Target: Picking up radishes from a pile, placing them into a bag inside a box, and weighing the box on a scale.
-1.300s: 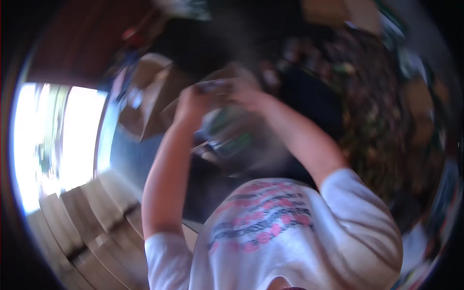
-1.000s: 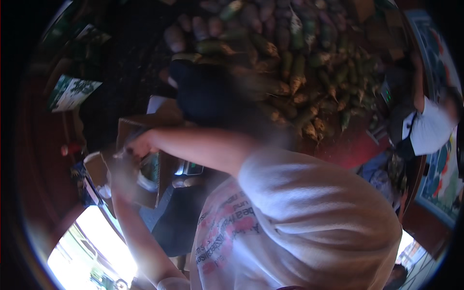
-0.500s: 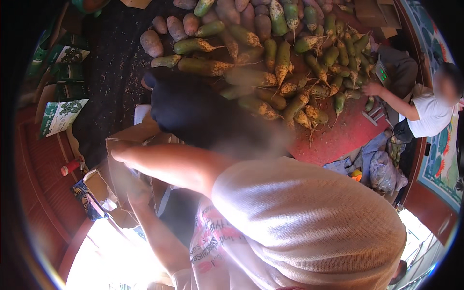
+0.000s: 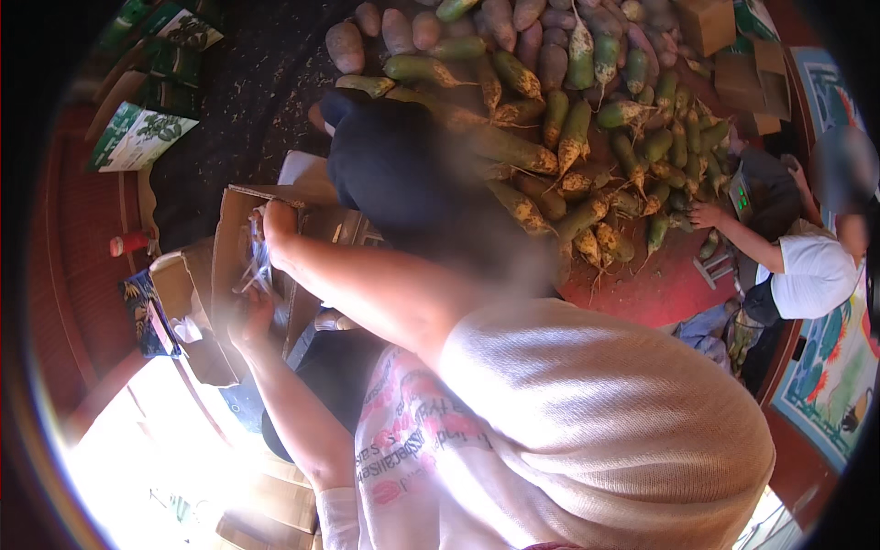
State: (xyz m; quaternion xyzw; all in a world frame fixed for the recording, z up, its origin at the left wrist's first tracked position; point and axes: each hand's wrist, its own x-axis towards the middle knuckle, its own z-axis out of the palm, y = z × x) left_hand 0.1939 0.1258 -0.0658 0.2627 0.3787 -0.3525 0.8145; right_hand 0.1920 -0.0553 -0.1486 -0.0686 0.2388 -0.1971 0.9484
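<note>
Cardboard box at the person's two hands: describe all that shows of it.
The cardboard box is brown, apparently corrugated, and open-topped, with its walls up. It stands left of the person's body. The right hand and left hand are at its opening, a clear, plastic-looking thing between them; whether they touch the walls is unclear. The right forearm hides part of it.

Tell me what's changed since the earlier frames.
Since the first frame the view has swung: the left hand and right hand sit at picture left, not upper middle. Clear plastic now shows between them; blur hides any new grasp. Unchanged from half a second ago: both hands at the box, radishes heaped beyond.
</note>
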